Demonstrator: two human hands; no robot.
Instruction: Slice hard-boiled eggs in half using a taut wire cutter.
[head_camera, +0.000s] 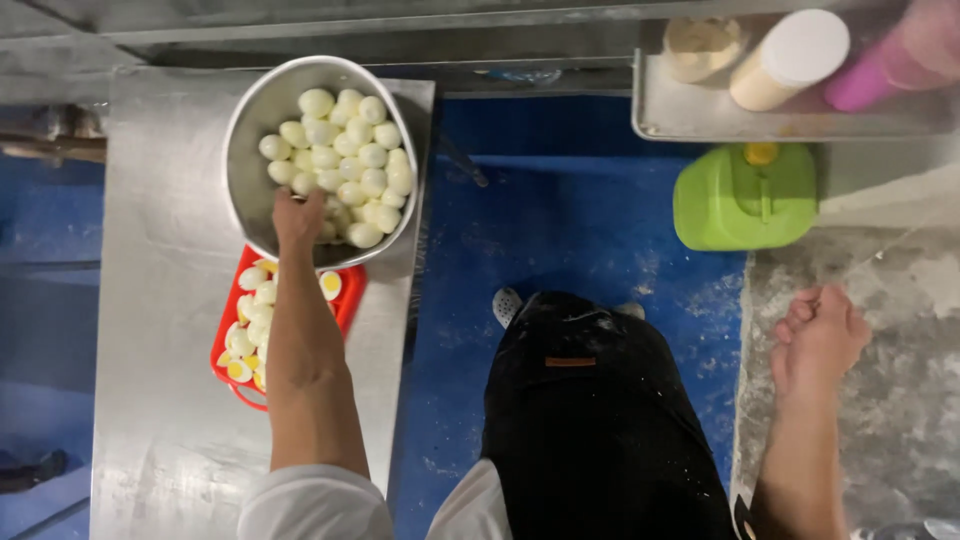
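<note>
My left hand (297, 217) reaches into a large steel bowl (250, 140) that holds several peeled whole boiled eggs (345, 160). The fingers curl down among the eggs at the bowl's near edge; whether they grip one is hidden. Under my forearm lies a red tray (347, 303) with several halved eggs (248, 330), yolks showing. My right hand (820, 335) rests as a loose fist on a floury stone counter (900, 400), with nothing seen in it.
The bowl and tray sit on a steel table (160, 300). A green plastic jug (745, 195) stands on the blue floor (580, 220). A steel tray (690, 115) above it holds a white container, a pink bottle and a small tub.
</note>
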